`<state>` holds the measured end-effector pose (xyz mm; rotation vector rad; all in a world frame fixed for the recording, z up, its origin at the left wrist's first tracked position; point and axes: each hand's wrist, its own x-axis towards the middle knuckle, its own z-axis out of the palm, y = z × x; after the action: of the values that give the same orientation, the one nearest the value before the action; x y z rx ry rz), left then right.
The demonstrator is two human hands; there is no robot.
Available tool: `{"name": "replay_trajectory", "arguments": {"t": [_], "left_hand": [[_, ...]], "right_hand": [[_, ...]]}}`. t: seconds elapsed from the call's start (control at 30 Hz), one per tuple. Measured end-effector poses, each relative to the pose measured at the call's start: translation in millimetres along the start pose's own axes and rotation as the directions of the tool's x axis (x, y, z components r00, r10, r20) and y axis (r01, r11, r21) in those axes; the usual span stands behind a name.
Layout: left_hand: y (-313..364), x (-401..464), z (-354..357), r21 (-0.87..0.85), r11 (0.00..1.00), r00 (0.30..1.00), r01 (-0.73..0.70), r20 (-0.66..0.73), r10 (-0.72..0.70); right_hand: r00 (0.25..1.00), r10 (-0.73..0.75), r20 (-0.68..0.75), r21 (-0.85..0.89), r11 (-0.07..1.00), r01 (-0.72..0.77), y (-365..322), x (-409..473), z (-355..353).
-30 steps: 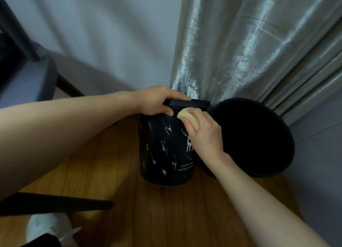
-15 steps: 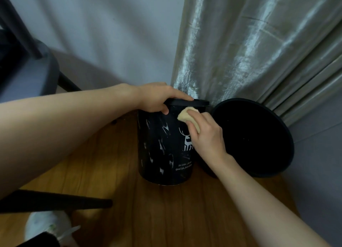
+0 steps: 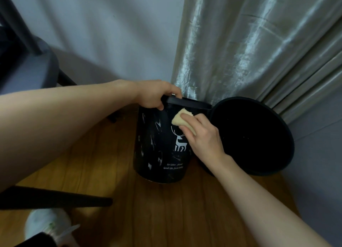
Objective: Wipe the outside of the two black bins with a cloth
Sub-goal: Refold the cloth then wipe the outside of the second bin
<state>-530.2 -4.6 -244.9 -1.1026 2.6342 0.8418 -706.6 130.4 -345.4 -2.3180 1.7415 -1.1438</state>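
- At frame centre, my right hand point(image 3: 204, 135) presses the tan cloth point(image 3: 182, 120) onto the deer-printed bin point(image 3: 157, 146).
- My left hand point(image 3: 154, 96) clenches its rim.
- The second bin point(image 3: 255, 135) stands right of centre, against the curtain point(image 3: 249, 43).

upright black deer-print bin point(image 3: 159, 146) beside wider black bin point(image 3: 259, 135), pale yellow cloth point(image 3: 182, 119) against its upper side

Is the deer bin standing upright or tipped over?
Upright: the deer bin stands base-down on the wooden floor, rim gripped by the left hand.
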Motion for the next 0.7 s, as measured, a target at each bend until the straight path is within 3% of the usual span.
{"name": "replay_trajectory", "arguments": {"t": [0.27, 0.7], "left_hand": [[-2, -1, 3, -0.022, 1.000, 0.999, -0.020, -0.049, 0.019], [3, -2, 8, -0.162, 0.985, 0.998, -0.061, -0.022, 0.058]], "right_hand": [[0.996, 0.089, -0.012, 0.017, 0.996, -0.089, -4, 2, 2], [0.998, 0.036, -0.056, -0.034, 0.999, -0.038, -4, -7, 15]]}}
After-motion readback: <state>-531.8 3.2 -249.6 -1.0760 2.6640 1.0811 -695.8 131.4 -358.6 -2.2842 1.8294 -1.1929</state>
